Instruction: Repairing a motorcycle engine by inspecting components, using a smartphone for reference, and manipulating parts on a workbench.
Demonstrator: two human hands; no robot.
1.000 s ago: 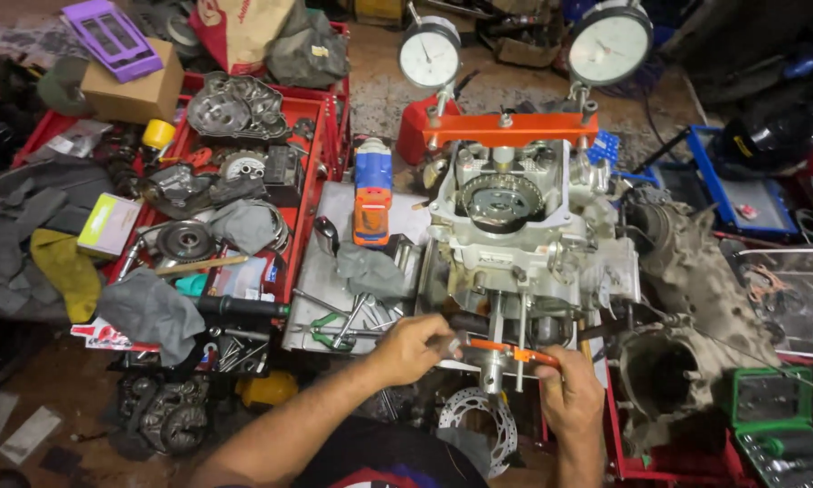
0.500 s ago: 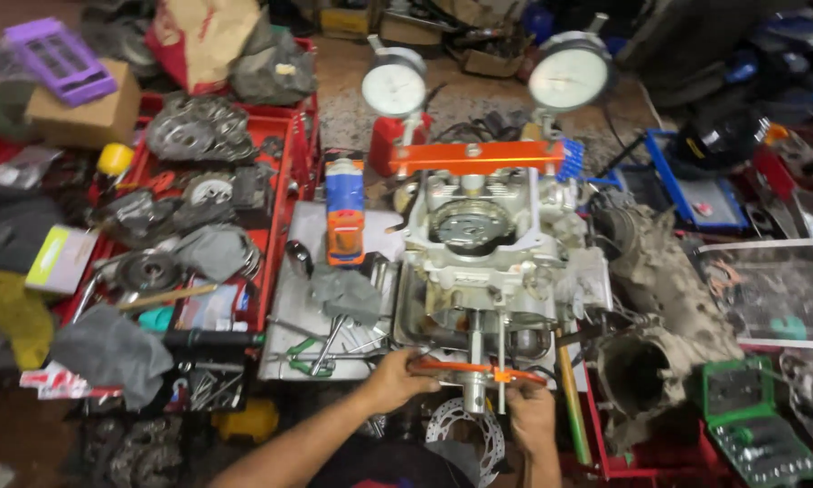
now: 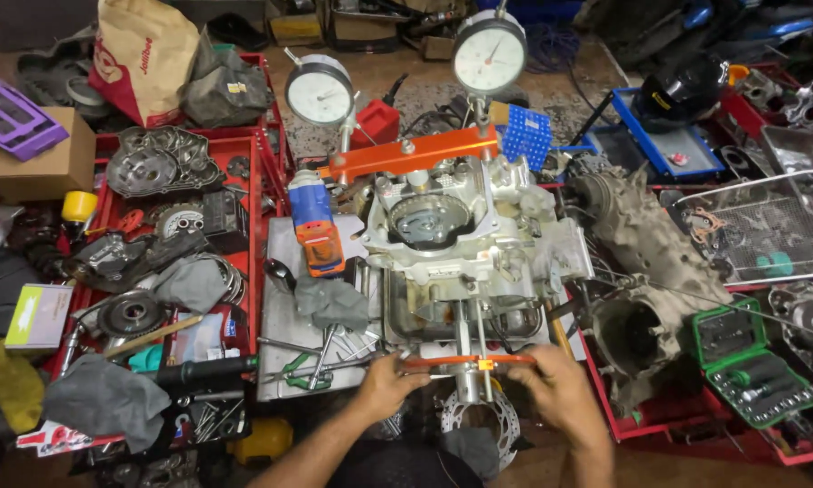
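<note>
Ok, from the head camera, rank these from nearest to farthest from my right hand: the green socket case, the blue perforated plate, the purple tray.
1. green socket case, just right of the right hand.
2. blue perforated plate, up beyond the engine.
3. purple tray, far upper left on a cardboard box.

Engine repair workshop, my own cluttered corner. Grey cast-metal engine block (image 3: 465, 244) in front of me, orange steel bar (image 3: 413, 154) bolted across it carrying two round white dial gauges (image 3: 320, 90). Red metal parts trays (image 3: 244, 181) full of greasy covers and gears. Green plastic socket set case (image 3: 750, 366) open at right. Dirty grey rags (image 3: 99, 398), loose wrenches everywhere.
</note>
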